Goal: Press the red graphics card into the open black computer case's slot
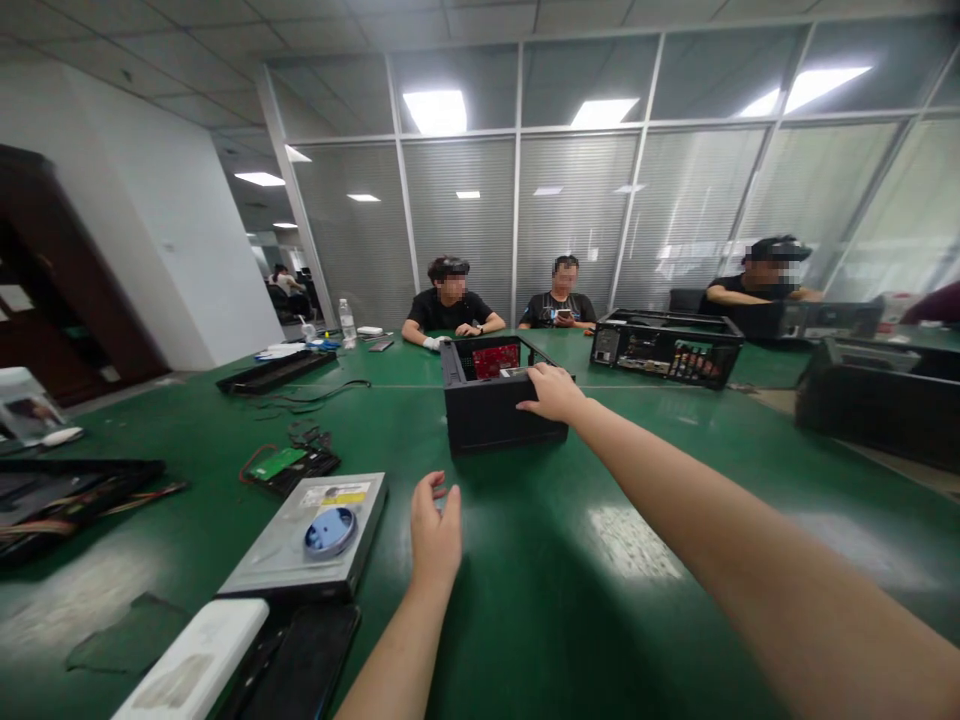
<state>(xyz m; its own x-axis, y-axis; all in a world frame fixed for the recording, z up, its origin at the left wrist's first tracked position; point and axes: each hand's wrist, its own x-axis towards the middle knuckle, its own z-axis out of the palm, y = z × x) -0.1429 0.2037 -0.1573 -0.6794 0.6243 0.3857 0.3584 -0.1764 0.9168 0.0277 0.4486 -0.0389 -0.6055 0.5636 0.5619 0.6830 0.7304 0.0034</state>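
Black, boxy computer case [506, 418], gripped along its top by the right hand [553, 393]
Steadiness would be improved if the empty, loosely open left hand [436, 530] were added.

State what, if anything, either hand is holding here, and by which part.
The right hand grips the black computer case by its top edge, near the right corner; the left hand holds nothing.
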